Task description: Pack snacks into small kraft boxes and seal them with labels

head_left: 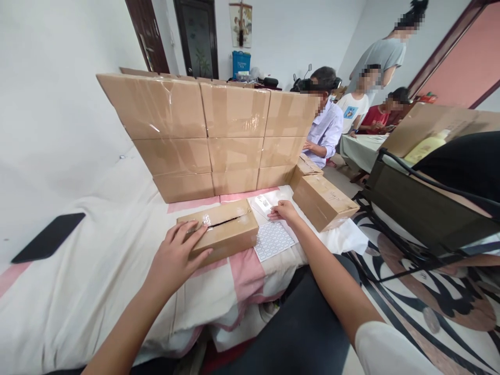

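My left hand (180,249) rests on a small cardboard box (230,237), fingers spread over its top and thumb along its front side. A dark gap runs along the box's top seam, with clear tape at the ends. To the right of the box, my right hand (285,211) has its fingertips closed at the edge of a white card (262,204) with small print on it. Just below that card lies a white sheet of blue-outlined labels (275,242), partly beside the box's right end.
Stacked taped cardboard boxes (234,120) form a wall behind. More boxes (326,200) stand at the right. A black phone (49,238) lies at left on the cloth (117,224). A folding chair (422,208) is at right; several people sit or stand beyond.
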A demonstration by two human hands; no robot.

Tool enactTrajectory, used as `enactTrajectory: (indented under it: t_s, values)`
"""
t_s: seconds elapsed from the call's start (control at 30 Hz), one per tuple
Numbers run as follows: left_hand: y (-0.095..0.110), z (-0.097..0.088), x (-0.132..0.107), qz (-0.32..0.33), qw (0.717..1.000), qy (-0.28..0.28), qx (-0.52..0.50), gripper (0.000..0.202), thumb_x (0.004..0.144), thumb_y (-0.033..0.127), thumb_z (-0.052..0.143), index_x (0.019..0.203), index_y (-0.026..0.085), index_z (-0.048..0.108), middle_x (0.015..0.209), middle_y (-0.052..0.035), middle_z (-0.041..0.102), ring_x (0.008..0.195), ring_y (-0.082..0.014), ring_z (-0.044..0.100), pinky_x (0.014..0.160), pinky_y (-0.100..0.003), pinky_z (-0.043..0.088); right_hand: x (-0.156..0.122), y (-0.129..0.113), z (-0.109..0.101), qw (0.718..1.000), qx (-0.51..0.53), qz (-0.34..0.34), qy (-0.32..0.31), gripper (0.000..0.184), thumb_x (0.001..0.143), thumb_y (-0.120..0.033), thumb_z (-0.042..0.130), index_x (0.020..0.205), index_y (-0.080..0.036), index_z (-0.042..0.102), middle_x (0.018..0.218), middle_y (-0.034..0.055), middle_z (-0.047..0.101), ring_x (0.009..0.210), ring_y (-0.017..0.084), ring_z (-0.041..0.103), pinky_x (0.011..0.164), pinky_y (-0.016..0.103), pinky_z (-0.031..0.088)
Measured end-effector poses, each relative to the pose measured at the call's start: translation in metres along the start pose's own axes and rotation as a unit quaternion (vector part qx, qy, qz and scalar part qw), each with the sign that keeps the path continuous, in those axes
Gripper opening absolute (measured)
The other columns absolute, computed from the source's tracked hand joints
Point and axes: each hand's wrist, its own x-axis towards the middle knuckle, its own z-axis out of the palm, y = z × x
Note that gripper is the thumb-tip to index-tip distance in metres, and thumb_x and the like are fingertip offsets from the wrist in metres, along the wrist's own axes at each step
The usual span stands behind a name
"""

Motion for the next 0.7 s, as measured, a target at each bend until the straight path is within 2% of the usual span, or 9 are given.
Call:
enactTrajectory:
  t_s: [0.17,0.33,0.43,0.7]
  values:
    - [-0.0005,-0.0004,-0.0011,0.002,1.000,-0.004,0.000,0.053,0.095,0.052,0.058,0.140,0.025,0.059,0.138,-0.0127,0.057,0.127,-0.0347,0.048,0.109,-0.054,0.046,-0.0031,-0.0055,-0.0032,1.000,0.000,0.005,-0.013,0.042,0.082,0.004,0.060,0.069,-0.022,0.030,0.067,0.0060,0.069,0.062,0.021,0.075,0.052,0.026,0.062]
    - [0.0009,-0.0013,-0.0013,-0.007,1.000,-0.010,-0.003,0.052,0.095,0.052,0.058,0.143,0.029,0.056,0.139,-0.0106,0.056,0.128,-0.0342,0.048,0.111,-0.053,0.044,-0.0020,-0.0047,-0.0026,1.000,0.000,0.003,-0.011,0.037,0.081,0.003,0.059,0.069,-0.021,0.033,0.069,0.0066,0.071,0.060,0.020,0.074,0.051,0.027,0.062]
    - [0.0010,-0.0017,-0.0013,-0.007,1.000,-0.012,-0.002,0.053,0.096,0.052,0.058,0.143,0.028,0.056,0.139,-0.0111,0.056,0.129,-0.0344,0.047,0.111,-0.053,0.044,-0.0006,-0.0036,-0.0034,1.000,-0.003,0.001,0.000,0.035,0.082,0.001,0.061,0.069,-0.020,0.037,0.070,0.0069,0.072,0.058,0.019,0.074,0.048,0.024,0.060]
    - [0.0035,-0.0048,-0.0001,0.002,1.000,-0.011,0.012,0.051,0.096,0.049,0.059,0.140,0.024,0.058,0.139,-0.0123,0.056,0.127,-0.0339,0.047,0.110,-0.052,0.046,-0.0007,-0.0049,-0.0078,1.000,-0.007,-0.009,0.025,0.044,0.085,-0.006,0.067,0.064,-0.021,0.032,0.067,0.0041,0.072,0.052,0.016,0.071,0.037,0.019,0.052]
